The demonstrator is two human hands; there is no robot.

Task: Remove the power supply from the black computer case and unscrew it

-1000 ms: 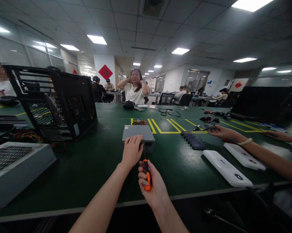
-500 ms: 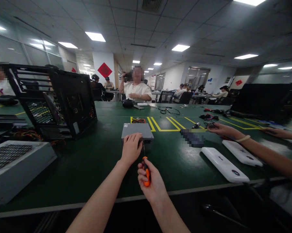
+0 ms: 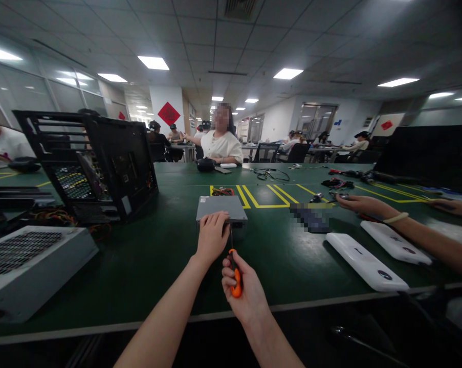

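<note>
A grey computer power supply (image 3: pixel 225 204) lies on the green table in front of me, with a bundle of coloured wires behind it. My left hand (image 3: pixel 213 235) grips its near edge, fingers over the top and thumb low by the front face. In my right hand (image 3: pixel 244 289) is a screwdriver (image 3: pixel 236 283) with an orange and black handle, my fingers wrapped round it. Its thin shaft points away from me, up to the supply's near face beside my left thumb. The tip is too small to make out, so I cannot tell whether it sits in a screw.
On the left stand an open black computer case (image 3: pixel 111 163) and a larger power supply (image 3: pixel 31 271). To the right lie two white power banks (image 3: pixel 365 260) (image 3: pixel 395 240) and a blurred dark phone-like object (image 3: pixel 311 217). A co-worker's hand (image 3: pixel 363 204) reaches in there. Another person (image 3: pixel 221 143) sits opposite.
The view has shifted slightly, moving everything a little to the right. The person opposite has turned their head and stretched an arm sideways. Both my hands keep nearly the same hold.
</note>
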